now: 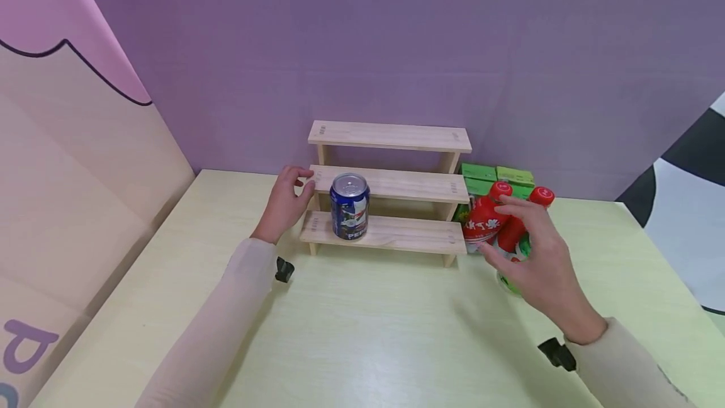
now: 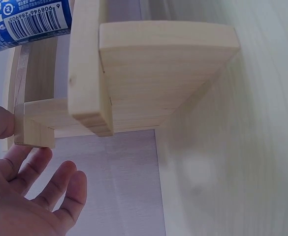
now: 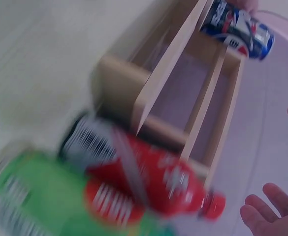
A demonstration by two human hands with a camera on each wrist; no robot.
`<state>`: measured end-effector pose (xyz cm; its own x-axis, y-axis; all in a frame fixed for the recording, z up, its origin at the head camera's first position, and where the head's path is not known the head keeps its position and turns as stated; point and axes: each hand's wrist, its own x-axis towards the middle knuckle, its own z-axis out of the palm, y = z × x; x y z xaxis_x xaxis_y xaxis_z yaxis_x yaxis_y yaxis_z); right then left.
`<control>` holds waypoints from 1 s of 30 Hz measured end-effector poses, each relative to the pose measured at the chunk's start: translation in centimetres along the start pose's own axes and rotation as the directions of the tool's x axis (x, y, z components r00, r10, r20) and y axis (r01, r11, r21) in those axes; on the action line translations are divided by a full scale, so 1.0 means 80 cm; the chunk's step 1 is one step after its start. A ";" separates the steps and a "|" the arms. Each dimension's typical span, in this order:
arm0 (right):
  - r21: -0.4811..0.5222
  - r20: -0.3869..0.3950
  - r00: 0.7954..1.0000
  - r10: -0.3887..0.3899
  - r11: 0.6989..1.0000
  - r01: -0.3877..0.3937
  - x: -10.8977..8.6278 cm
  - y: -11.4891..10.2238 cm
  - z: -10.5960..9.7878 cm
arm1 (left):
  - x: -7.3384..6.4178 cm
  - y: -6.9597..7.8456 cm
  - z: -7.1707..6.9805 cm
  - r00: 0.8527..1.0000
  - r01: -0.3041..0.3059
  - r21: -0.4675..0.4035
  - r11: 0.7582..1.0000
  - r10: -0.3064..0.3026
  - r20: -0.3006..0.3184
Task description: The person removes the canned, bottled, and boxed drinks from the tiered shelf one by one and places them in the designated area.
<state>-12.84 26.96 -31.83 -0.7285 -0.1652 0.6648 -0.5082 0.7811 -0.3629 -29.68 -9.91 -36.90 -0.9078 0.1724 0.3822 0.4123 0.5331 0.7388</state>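
Note:
A three-tier wooden shelf (image 1: 391, 182) stands on the table, with a blue Pepsi can (image 1: 350, 209) upright on its lowest step. My left hand (image 1: 285, 203) is at the left end of the middle step; in the left wrist view, its thumb and fingers (image 2: 45, 153) hold the board's end from either side. To the shelf's right, my right hand (image 1: 538, 257) hovers with fingers spread and nothing in its grasp. A red-labelled bottle (image 1: 484, 219) and another red-capped bottle (image 1: 540, 196) are nearest to it. The hand partly hides a green container (image 1: 508, 284).
Green cartons (image 1: 478, 172) stand behind the bottles, close to the purple back wall (image 1: 396, 36). The pale tabletop (image 1: 351, 332) stretches in front of the shelf. On the left rises a printed side panel (image 1: 73, 162).

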 end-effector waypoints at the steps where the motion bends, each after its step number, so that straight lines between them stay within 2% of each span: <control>1: 0.020 0.006 1.000 -0.007 1.000 0.007 0.004 -0.002 0.008 | 0.000 0.000 0.000 1.000 -0.002 -0.001 1.000 0.002 0.000; 10: 0.174 0.144 0.989 -0.029 0.985 0.003 0.049 -0.038 0.093 | -0.001 0.000 -0.002 1.000 -0.005 -0.010 1.000 0.005 0.003; 17: 0.287 0.197 0.976 -0.093 0.957 0.034 0.079 -0.060 0.149 | 0.000 -0.001 -0.001 1.000 -0.001 -0.007 1.000 0.001 -0.006; 23: 0.338 0.238 0.969 -0.061 0.941 -0.024 0.096 -0.072 0.176 | 0.000 -0.001 -0.001 1.000 0.007 -0.002 1.000 -0.007 -0.007; 30: 0.331 0.236 0.970 -0.054 0.943 -0.028 0.102 -0.079 0.192 | 0.001 -0.003 0.000 1.000 0.000 -0.003 1.000 0.000 -0.016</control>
<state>-22.58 11.41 -34.14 -0.7878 -0.3444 0.5106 -0.6109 0.5424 -0.5767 -29.83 -10.06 -37.07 -0.9066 0.1589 0.3909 0.4123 0.5306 0.7406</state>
